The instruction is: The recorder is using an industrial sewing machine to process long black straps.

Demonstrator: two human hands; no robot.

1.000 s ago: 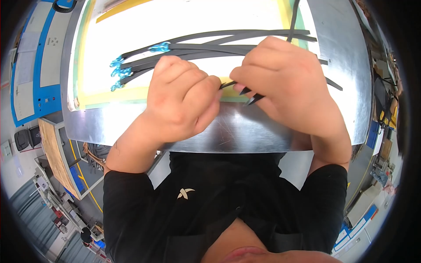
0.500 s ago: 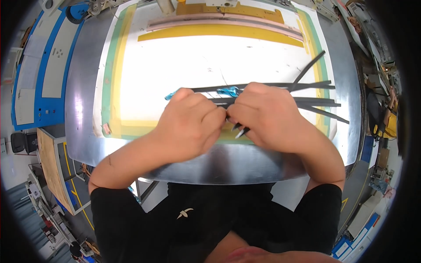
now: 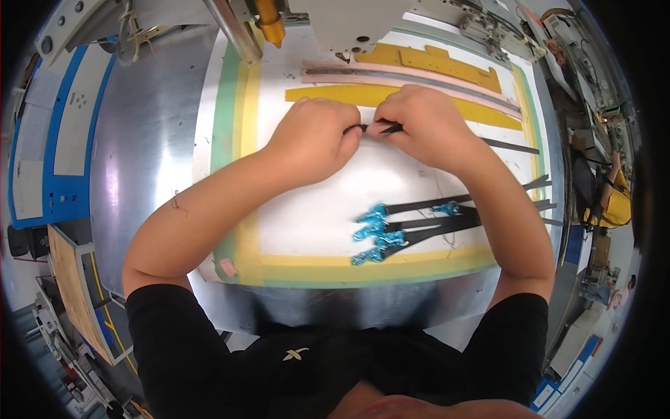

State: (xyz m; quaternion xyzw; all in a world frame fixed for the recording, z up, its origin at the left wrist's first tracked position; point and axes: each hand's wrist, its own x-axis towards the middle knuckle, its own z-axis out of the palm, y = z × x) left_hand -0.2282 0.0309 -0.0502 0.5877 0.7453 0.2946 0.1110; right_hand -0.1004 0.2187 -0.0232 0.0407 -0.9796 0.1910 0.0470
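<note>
Black strap (image 3: 394, 128) between fingers (image 3: 350, 142)

Strip (image 3: 394, 128) partly hidden in right hand (image 3: 422, 126), straps (image 3: 419, 205) seemingly continuing under forearm (image 3: 506, 202), machine (image 3: 352, 24) cropped

Free sheet (image 3: 300, 223) left of black strips (image 3: 427, 223)

Strips (image 3: 457, 223) on sheet (image 3: 314, 216), near right; machine head (image 3: 349, 24) behind.
</note>
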